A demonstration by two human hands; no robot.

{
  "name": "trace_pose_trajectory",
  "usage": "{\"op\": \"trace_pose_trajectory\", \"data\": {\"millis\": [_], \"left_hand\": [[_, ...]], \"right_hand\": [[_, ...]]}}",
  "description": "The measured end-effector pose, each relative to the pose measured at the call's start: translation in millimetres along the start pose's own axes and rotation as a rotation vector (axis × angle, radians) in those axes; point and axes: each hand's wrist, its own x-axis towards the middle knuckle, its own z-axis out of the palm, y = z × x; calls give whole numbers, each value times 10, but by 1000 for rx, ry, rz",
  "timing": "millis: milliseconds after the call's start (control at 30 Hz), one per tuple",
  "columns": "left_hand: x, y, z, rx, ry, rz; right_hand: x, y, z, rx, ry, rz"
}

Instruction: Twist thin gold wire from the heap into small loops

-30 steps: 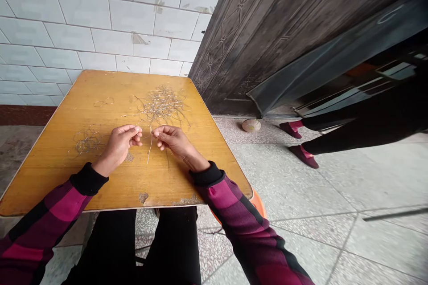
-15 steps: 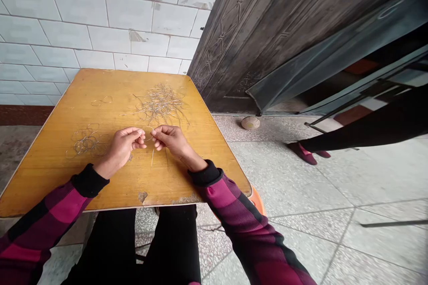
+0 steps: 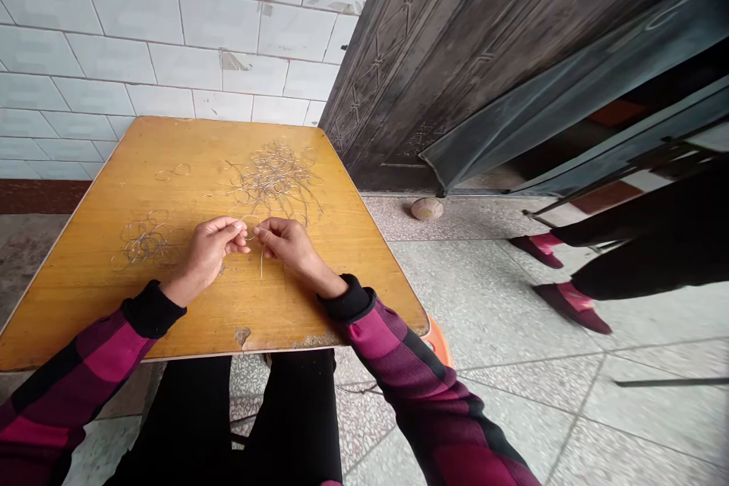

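A thin silver wire strand [image 3: 262,262] is held between the two hands, with a short end hanging straight down toward the tabletop and a small loop [image 3: 251,226] bent up just above the fingers. To the left of the grip, a smaller wire tangle [image 3: 149,241] lies on a yellow wooden table [image 3: 74,304], and a few loose wire loops [image 3: 174,171] are seen farther up and to the left. Ahead of the grip, a large wire tangle [image 3: 273,178] of curled, crossing strands is spread out, its lowest ends reaching close to the fingers.

Compared with the frame half a second earlier, the hands are drawn slightly closer together, and the small loop is more clearly seen.

The left hand [image 3: 208,254] is curled, with the thumb pressed against the fingertips; whether the wire is gripped there cannot be told. The right hand [image 3: 290,247] is closed to a pinch, with the wire held between thumb and forefinger. The two hands are just apart, joined only by the wire.

To the right of the grip, a pair of maroon slippers [image 3: 569,307] worn by another person is seen on the terrazzo floor [image 3: 484,311], set farther right than in the earlier frame.
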Motion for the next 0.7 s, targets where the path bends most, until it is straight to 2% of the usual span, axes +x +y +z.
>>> {"op": "trace_pose_trajectory", "data": {"millis": [267,533,700], "left_hand": [[1,-4,3,43,-7,4],[0,-19,-20,80,-97,-30],[31,-2,-62,114,-68,-16]], "right_hand": [[23,24,6,71,-40,32],[35,-17,-111,211,14,22],[40,-56,-209,256,-29,110]]}}
